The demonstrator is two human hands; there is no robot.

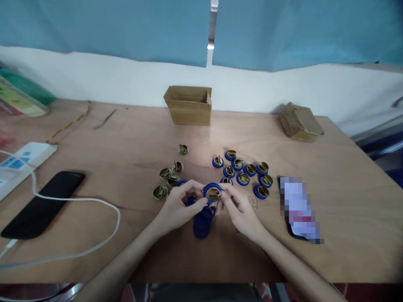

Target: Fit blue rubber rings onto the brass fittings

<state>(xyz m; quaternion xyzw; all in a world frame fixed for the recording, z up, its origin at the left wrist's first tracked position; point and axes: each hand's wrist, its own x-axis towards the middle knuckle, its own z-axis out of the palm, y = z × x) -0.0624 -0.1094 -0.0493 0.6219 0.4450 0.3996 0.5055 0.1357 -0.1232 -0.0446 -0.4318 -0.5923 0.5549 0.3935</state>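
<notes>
Between my two hands is a round brass fitting with a blue ring (213, 192) around it and a bar across its middle. My left hand (181, 205) pinches its left edge with thumb and fingers. From the right, my right hand (241, 212) grips the opposite edge. Loose blue rings (202, 230) lie on the table just below, partly covered by my hands. Several brass fittings without blue rings (160, 192) sit left of my hands. To the right is a group of brass fittings with blue rings (243, 179). Thin clear rings (253, 203) lie beside my right hand.
An open cardboard box (190, 113) stands at the back, a closed one (300, 123) at the back right. A lit phone (296, 205) lies at right. On the left are a black phone (44, 205), a white cable (108, 205) and a power strip (30, 161).
</notes>
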